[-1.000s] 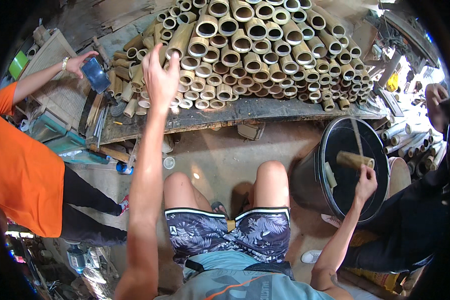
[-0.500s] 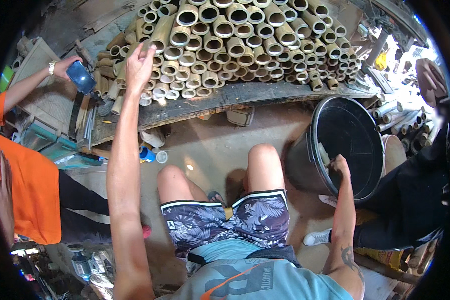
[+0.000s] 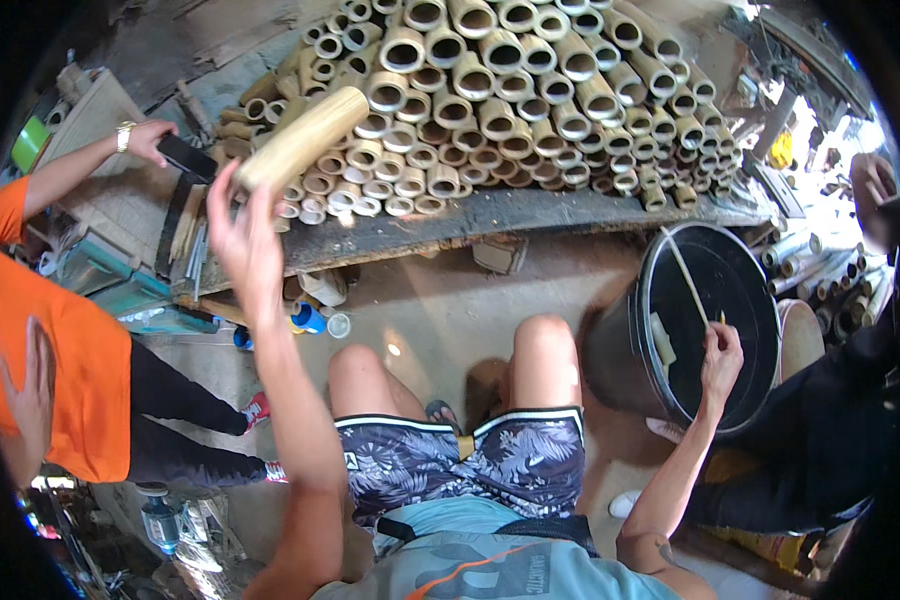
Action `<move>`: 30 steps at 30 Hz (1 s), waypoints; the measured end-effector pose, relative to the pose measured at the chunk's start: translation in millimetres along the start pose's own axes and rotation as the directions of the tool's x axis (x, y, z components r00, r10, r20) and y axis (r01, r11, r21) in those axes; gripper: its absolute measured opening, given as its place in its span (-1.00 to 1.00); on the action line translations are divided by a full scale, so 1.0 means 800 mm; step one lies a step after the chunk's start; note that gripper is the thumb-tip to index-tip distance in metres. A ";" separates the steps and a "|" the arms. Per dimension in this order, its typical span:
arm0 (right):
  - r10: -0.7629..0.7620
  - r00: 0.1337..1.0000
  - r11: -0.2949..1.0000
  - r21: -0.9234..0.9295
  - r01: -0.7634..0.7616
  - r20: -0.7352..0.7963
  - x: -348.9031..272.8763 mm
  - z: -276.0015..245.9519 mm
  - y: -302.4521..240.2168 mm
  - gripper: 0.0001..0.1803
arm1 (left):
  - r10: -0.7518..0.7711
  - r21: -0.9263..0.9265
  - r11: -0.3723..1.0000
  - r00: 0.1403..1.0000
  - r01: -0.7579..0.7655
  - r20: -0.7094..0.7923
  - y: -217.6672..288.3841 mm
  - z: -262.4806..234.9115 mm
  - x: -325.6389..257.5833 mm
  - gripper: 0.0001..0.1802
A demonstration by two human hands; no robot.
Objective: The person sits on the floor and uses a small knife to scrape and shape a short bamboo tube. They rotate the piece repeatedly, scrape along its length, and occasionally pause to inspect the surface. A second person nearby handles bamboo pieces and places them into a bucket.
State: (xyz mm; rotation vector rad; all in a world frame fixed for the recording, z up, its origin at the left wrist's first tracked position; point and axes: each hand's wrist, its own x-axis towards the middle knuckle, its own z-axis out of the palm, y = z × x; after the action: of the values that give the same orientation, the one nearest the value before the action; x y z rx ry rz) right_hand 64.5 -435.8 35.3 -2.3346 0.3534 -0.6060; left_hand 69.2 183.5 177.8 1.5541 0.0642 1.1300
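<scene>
My left hand (image 3: 247,235), raised in front of the bench, is closed round the near end of a pale bamboo tube (image 3: 308,138). The tube tilts up and away to the right, across the front of a pile of bamboo tubes (image 3: 490,100). Over a big black bucket (image 3: 610,365) at the right, my right hand (image 3: 722,362) pinches a thin pale stick (image 3: 686,272). From the fingers the stick slants up to the bucket's far rim. A whitish piece (image 3: 662,340) rests inside the bucket against its left wall, apart from my hand.
The pile sits on a dark wooden bench (image 3: 450,222). At the left, a person in an orange shirt (image 3: 70,370) holds a phone (image 3: 187,158). Another person in dark clothes (image 3: 800,440) stands beside the bucket. A blue container (image 3: 310,318) is on the floor under the bench.
My left hand has drawn a bamboo tube off the pile toward me. My right hand has risen from inside the bucket and now holds a thin stick. The phone has tilted.
</scene>
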 end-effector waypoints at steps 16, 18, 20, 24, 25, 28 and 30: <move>-0.300 0.674 0.927 0.372 0.040 0.675 -0.089 0.101 -0.168 -0.75 | -0.424 -0.091 0.725 0.547 0.683 0.721 -0.097 0.028 -0.284 -0.26; -0.295 0.681 0.943 0.320 0.094 0.670 -0.089 0.100 -0.174 -0.76 | -0.438 -0.075 0.729 0.548 0.680 0.712 -0.095 0.033 -0.282 -0.24; -0.344 0.706 0.928 0.336 0.157 0.619 -0.088 0.099 -0.179 -0.77 | -0.437 -0.073 0.718 0.529 0.692 0.727 -0.093 0.037 -0.279 -0.24; -0.316 0.704 0.946 0.272 0.178 0.636 -0.084 0.100 -0.183 -0.79 | -0.448 -0.121 0.647 0.504 0.753 0.739 -0.090 0.043 -0.277 -0.22; -0.320 0.703 0.944 0.281 0.175 0.636 -0.083 0.100 -0.184 -0.79 | -0.452 -0.114 0.666 0.521 0.737 0.724 -0.090 0.044 -0.278 -0.22; -0.375 0.700 0.923 0.312 0.224 0.608 -0.082 0.101 -0.184 -0.80 | -0.453 -0.100 0.679 0.523 0.727 0.722 -0.091 0.044 -0.280 -0.24; -0.371 0.697 0.924 0.323 0.206 0.614 -0.082 0.101 -0.185 -0.80 | -0.466 -0.099 0.679 0.531 0.727 0.708 -0.093 0.046 -0.282 -0.24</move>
State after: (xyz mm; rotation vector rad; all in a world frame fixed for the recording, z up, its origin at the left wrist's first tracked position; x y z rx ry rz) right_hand 62.4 -257.4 62.5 -2.2109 -0.4169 0.0915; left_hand 11.5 49.6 -12.8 1.3008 -0.0659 -0.0121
